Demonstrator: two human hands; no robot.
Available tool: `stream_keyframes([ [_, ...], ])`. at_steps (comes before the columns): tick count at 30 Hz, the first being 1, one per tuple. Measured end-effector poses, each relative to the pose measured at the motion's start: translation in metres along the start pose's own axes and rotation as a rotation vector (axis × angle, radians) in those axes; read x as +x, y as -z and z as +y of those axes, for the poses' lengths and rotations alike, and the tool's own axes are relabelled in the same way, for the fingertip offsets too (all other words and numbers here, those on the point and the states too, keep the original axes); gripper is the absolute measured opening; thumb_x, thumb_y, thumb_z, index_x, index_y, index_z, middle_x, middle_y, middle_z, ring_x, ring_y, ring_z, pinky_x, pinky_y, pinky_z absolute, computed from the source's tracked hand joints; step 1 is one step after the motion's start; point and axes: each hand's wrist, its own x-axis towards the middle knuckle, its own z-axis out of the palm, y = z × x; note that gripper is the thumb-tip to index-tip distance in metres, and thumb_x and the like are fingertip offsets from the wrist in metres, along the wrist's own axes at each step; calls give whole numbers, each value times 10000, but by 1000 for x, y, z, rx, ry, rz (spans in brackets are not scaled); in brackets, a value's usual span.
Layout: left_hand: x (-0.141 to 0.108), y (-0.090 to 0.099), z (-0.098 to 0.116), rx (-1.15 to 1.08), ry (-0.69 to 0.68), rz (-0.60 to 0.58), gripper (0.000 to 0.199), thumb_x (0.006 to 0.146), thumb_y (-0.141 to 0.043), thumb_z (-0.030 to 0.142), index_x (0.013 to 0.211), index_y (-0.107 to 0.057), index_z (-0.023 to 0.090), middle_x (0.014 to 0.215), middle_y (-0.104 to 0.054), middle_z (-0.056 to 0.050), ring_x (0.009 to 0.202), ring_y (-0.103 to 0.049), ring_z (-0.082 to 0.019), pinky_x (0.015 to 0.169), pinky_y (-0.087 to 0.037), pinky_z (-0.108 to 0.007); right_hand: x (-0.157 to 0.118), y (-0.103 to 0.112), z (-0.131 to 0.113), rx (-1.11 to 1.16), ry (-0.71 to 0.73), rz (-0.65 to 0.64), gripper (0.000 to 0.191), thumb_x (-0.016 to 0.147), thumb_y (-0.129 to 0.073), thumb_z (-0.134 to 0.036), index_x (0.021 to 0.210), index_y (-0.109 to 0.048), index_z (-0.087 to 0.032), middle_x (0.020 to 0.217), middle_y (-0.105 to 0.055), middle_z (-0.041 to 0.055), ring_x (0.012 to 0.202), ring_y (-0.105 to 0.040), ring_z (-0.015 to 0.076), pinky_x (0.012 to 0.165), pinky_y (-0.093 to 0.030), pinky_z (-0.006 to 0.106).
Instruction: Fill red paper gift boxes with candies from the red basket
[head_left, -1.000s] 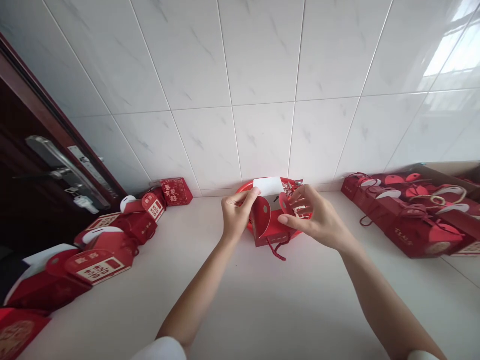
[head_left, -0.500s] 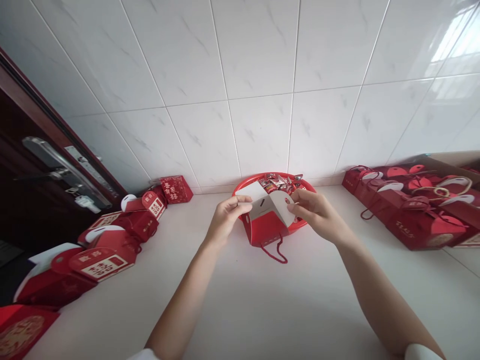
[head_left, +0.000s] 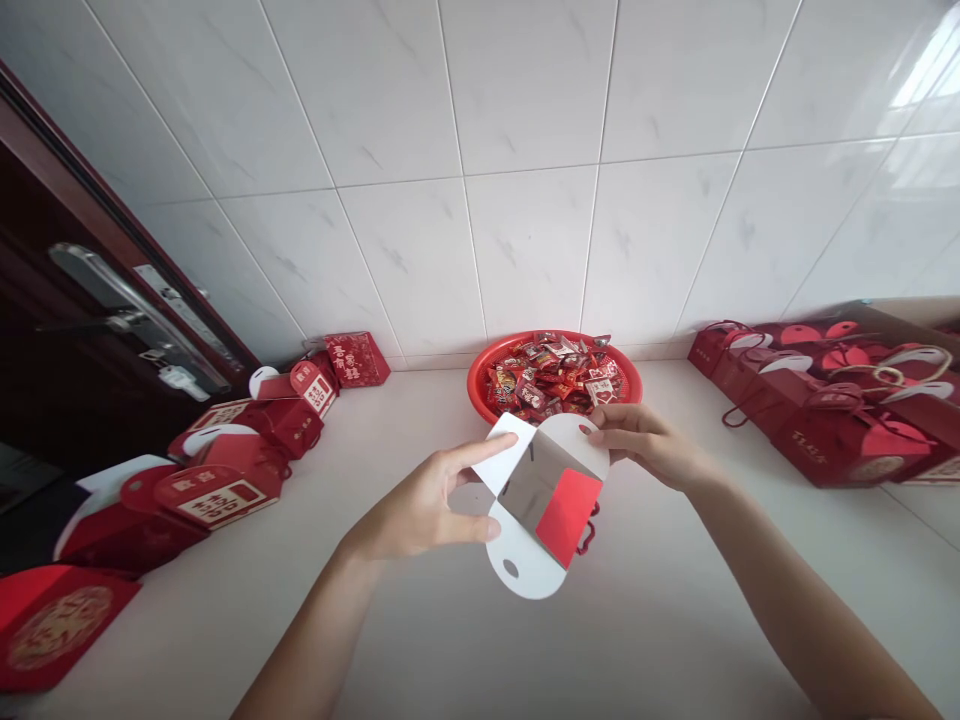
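Note:
A red paper gift box [head_left: 525, 490] with white insides is held up over the counter, its flaps spread and its top facing me. No contents show inside; a red flap lies across its right part. My left hand [head_left: 442, 500] is at the left side, forefinger on the white square flap and thumb at the edge of the rounded near flap. My right hand [head_left: 637, 440] pinches the far rounded flap by its slot. A dark red cord hangs at the box's right. Just behind it, wrapped candies [head_left: 551, 375] fill a red plastic basket [head_left: 480, 385].
Several red gift boxes [head_left: 217, 495] line the left side of the counter beside a dark door [head_left: 45, 330]. More red boxes [head_left: 840, 430] crowd the right, with an open carton [head_left: 900, 312] behind. A tiled wall [head_left: 525, 240] bounds the back.
The box has come toward me, off the basket, and turned so its inside shows. Its flaps are spread wider. My left hand's fingers have parted from a pinch to a wider grip.

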Motion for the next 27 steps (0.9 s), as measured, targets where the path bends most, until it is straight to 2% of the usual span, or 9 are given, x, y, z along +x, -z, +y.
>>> stream_keyframes([
  [3, 0, -7, -6, 78, 68, -26, 901, 707, -806, 244, 1534, -451, 262, 1510, -553, -69, 1307, -573, -304, 1128, -451, -434, -2, -1, 15, -83, -7, -11, 378, 802, -746, -494, 715, -545, -186, 709, -552, -15, 649, -560, 124, 618, -526, 277],
  [5, 6, -14, -16, 88, 106, -33, 936, 693, -808, 247, 1548, -427, 232, 1493, -568, -83, 1286, -582, -303, 1119, -454, -423, -1, -3, 28, -259, 34, 59, 360, 862, -671, -495, 730, -515, -199, 684, -535, -20, 609, -531, 124, 578, -506, 281],
  [9, 21, -26, -38, 74, 145, 9, 1005, 653, -836, 250, 1560, -406, 203, 1514, -542, -104, 1236, -607, -301, 1135, -432, -427, 1, -15, 46, -714, 282, 268, 114, 950, -529, -311, 920, -583, -215, 828, -661, 37, 697, -610, 175, 649, -545, 342],
  [12, 28, -31, -45, 34, 149, 24, 1039, 644, -850, 278, 1569, -386, 196, 1507, -546, -113, 1184, -631, -304, 1066, -488, -422, -3, -31, 44, -929, 602, 157, 195, 963, -489, -187, 1092, -633, -216, 1084, -710, 104, 1009, -651, 238, 867, -559, 421],
  [15, 29, -32, -47, 27, 175, 29, 1063, 650, -853, 308, 1581, -355, 183, 1383, -643, -110, 1142, -645, -301, 970, -539, -400, -8, -45, 40, -1090, 759, -44, 171, 975, -540, -189, 1068, -682, -214, 1154, -709, 106, 1235, -574, 272, 1028, -492, 466],
  [18, 27, -34, -46, 35, 207, 53, 1095, 651, -857, 325, 1590, -323, 146, 1264, -701, -107, 1171, -629, -304, 952, -541, -381, -12, -51, 41, -1212, 746, -42, 154, 979, -582, -240, 875, -690, -204, 954, -712, 87, 1167, -604, 282, 1006, -489, 472],
  [21, 24, -37, -46, 59, 211, 66, 1059, 664, -851, 348, 1578, -351, 162, 1227, -715, -99, 1156, -638, -305, 912, -556, -377, -20, -48, 44, -1245, 669, 91, 193, 980, -582, -267, 813, -646, -195, 885, -685, 86, 936, -638, 246, 849, -532, 424],
  [24, 22, -40, -47, 126, 131, 85, 931, 697, -838, 370, 1529, -444, 229, 1340, -664, -100, 1177, -634, -306, 972, -541, -409, -31, -38, 47, -1167, 577, 276, 246, 985, -575, -313, 765, -591, -204, 906, -680, 95, 846, -622, 225, 725, -532, 363],
  [27, 22, -42, -51, 284, 59, 135, 889, 705, -840, 434, 1493, -485, 226, 1518, -504, -152, 1362, -506, -364, 1094, -467, -479, -43, -25, 51, -1089, 407, 389, 220, 953, -591, -282, 744, -563, -220, 892, -680, 82, 858, -637, 233, 700, -536, 346],
])
